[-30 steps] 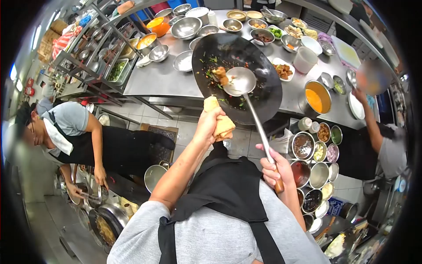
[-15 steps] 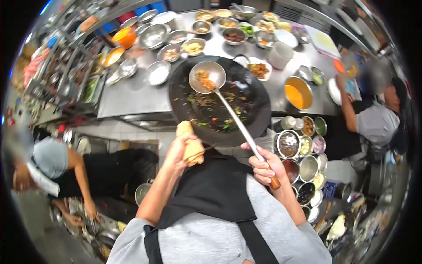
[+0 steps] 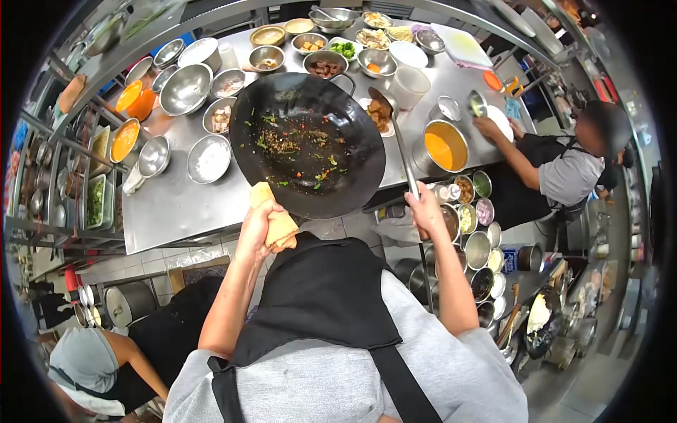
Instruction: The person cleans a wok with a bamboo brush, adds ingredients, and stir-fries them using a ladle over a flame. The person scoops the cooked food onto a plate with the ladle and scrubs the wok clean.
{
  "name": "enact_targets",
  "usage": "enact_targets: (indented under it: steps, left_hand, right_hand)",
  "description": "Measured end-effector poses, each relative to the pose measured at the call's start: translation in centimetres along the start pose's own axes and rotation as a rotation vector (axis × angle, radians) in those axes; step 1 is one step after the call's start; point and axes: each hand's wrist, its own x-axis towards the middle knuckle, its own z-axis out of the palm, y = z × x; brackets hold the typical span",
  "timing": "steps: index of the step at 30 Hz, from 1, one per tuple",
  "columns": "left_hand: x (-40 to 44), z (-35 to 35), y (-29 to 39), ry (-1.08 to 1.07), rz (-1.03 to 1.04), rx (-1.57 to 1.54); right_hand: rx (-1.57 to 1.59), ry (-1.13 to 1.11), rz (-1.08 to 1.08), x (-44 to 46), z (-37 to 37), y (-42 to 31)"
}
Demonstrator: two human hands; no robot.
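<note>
My left hand [image 3: 257, 227] is closed around a folded yellow cloth [image 3: 281, 229], pressed at the near-left rim of a large black wok [image 3: 360, 151]. The wok's inside faces me, with chopped greens, red bits and browned crumbs [image 3: 289, 141] scattered on it. In my right hand [image 3: 424, 213] is the handle of a metal ladle [image 3: 403, 144], which reaches forward past the wok's right side. Its bowl is tipped over a white plate [image 3: 392, 131] of browned food pieces [image 3: 379, 114].
A pot of orange liquid [image 3: 446, 146] stands right of the ladle. Steel bowls [image 3: 209, 159] line the counter [image 3: 159, 211] on the left. Seasoning containers [image 3: 477, 250] crowd near my right arm. One co-worker [image 3: 564, 169] stands at right, another [image 3: 106, 359] at lower left.
The ladle has swung right from above the wok to the plate, and the food in its bowl is no longer visible there. The view has shifted, and the right co-worker's hands are at a white plate.
</note>
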Motion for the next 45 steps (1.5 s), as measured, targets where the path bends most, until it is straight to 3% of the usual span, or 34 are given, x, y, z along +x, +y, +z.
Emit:
enact_targets:
  steps: [6, 9, 12, 14, 19, 23, 24, 25, 26, 28, 30, 33, 36, 37, 39, 44, 45]
  left_hand:
    - [2.6, -1.9, 2.6, -0.101, -0.124, -0.039]
    - [2.9, -1.8, 4.1, -0.1, -0.167, -0.039]
    - [2.0, -2.0, 5.0, -0.047, -0.19, -0.028]
    - [2.5, -2.6, 4.7, -0.048, -0.118, -0.013]
    - [2.0, -0.9, 5.8, -0.017, 0.114, 0.145]
    - [3.1, 0.4, 7.4, -0.059, 0.185, 0.2]
    - [3.0, 0.2, 7.7, -0.058, 0.191, 0.208]
    - [3.1, 0.0, 7.9, -0.049, 0.122, 0.199]
    - [3.2, 0.0, 7.9, -0.043, 0.05, 0.19]
    - [2.9, -0.8, 8.1, -0.062, 0.01, 0.162]
    - [2.1, -1.7, 8.5, -0.099, -0.128, 0.071]
    - [0.4, -2.5, 8.9, -0.127, -0.189, 0.036]
    - [-0.7, -2.7, 9.0, -0.095, -0.215, 0.034]
    - [-0.9, -2.4, 8.7, -0.057, -0.083, 0.088]
    - [-1.2, -1.9, 8.8, -0.049, 0.086, 0.195]
    - [0.3, -1.4, 9.1, -0.086, 0.194, 0.305]
    - [0.8, -1.5, 9.4, -0.1, 0.201, 0.309]
  right_hand:
    - [-0.099, 0.183, -0.006, -2.2, 2.1, -0.4]
    - [0.232, 0.086, 0.084, -2.4, 1.6, -1.0]
    - [0.535, -0.027, 0.272, -5.7, 0.8, -6.1]
    - [0.715, -0.138, 0.282, -7.2, 0.6, -6.8]
    - [0.647, -0.142, 0.304, -6.9, 7.6, -10.2]
    - [0.899, -0.363, 0.368, -9.4, 8.9, -14.8]
    - [1.029, -0.535, 0.409, -10.0, 8.2, -15.6]
    - [1.156, -0.705, 0.448, -10.4, 7.9, -15.9]
    - [1.165, -0.699, 0.443, -10.5, 8.2, -15.5]
    - [1.774, -0.954, 0.513, -10.6, 9.2, -13.9]
    - [1.776, -0.969, 0.449, -10.8, 9.3, -13.4]
    - [1.679, -0.725, 0.373, -11.4, 7.7, -14.1]
    - [1.066, -0.359, 0.295, -11.3, 7.1, -15.2]
    - [1.066, -0.367, 0.281, -10.8, 7.8, -15.3]
    - [0.607, -0.116, 0.274, -9.8, 9.8, -15.7]
    - [0.95, -0.361, 0.284, -9.1, 9.4, -20.0]
    - [1.121, -0.501, 0.31, -9.3, 8.8, -20.6]
